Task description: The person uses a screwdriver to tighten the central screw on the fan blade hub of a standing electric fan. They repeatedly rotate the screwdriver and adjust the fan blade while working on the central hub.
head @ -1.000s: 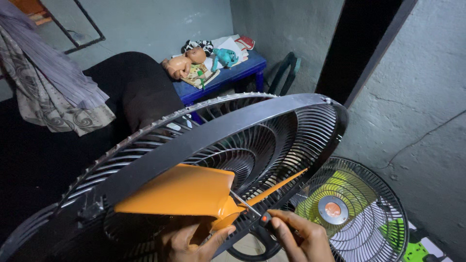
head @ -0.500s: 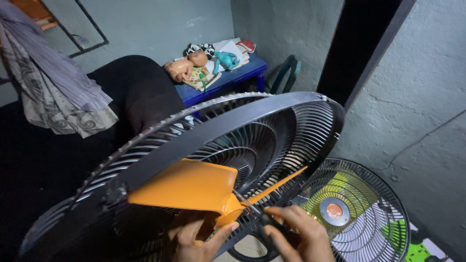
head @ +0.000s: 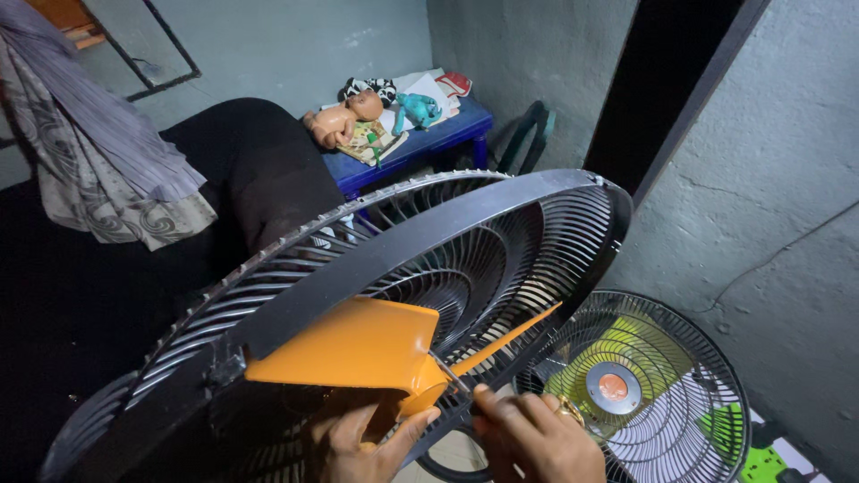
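Indoors, grey walls [head: 787, 268] (rough) surround; both hands [head: 537, 438] grip orange fan blades [head: 358, 349] and screwdriver [head: 452, 380].

Both hands are bare, no sleeves in view. The right hand [head: 537, 438] wears a gold ring [head: 569, 410]. The left hand [head: 367, 443] wears nothing.

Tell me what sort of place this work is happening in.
Probably a room in a home, not a workshop: bare plastered walls, a blue table holding a doll and toys, cloth hanging at left, and a second fan on the floor.
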